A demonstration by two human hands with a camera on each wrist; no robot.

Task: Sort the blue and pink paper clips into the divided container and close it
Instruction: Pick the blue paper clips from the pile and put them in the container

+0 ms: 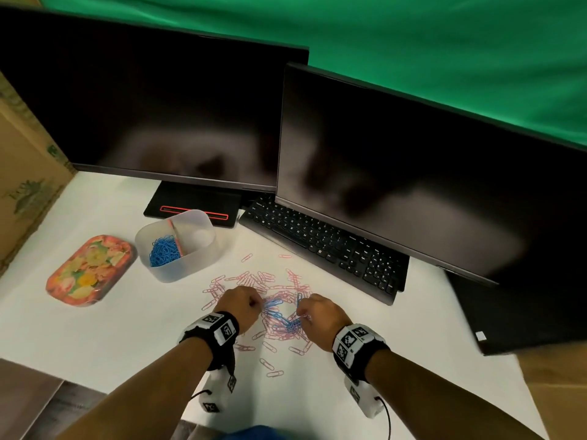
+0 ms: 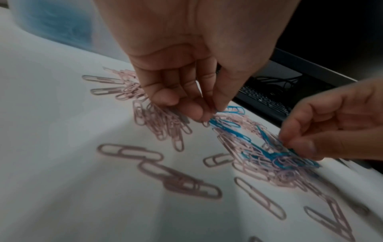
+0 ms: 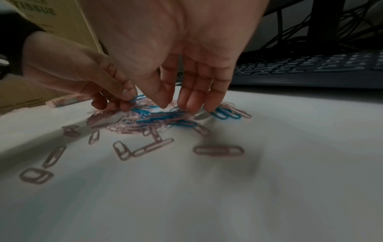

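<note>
A pile of pink paper clips point(image 1: 251, 281) lies on the white table, with blue paper clips point(image 1: 273, 304) tangled in its middle. My left hand point(image 1: 259, 304) pinches some of these blue clips point(image 2: 225, 126) at the pile's left side. My right hand point(image 1: 300, 312) pinches blue clips at the pile's right side, its fingertips point(image 3: 186, 104) down on the heap. The translucent divided container point(image 1: 187, 268) stands open at the back left. Sorted blue clips point(image 1: 163, 250) fill its left compartment. Its floral lid point(image 1: 90, 269) lies flat further left.
A black keyboard point(image 1: 324, 246) runs diagonally just behind and right of the pile. Two dark monitors point(image 1: 397, 173) stand behind it, one on a stand base point(image 1: 193, 208) behind the container. A cardboard box point(image 1: 25, 185) walls the left side. Loose pink clips point(image 1: 270, 366) are scattered towards me.
</note>
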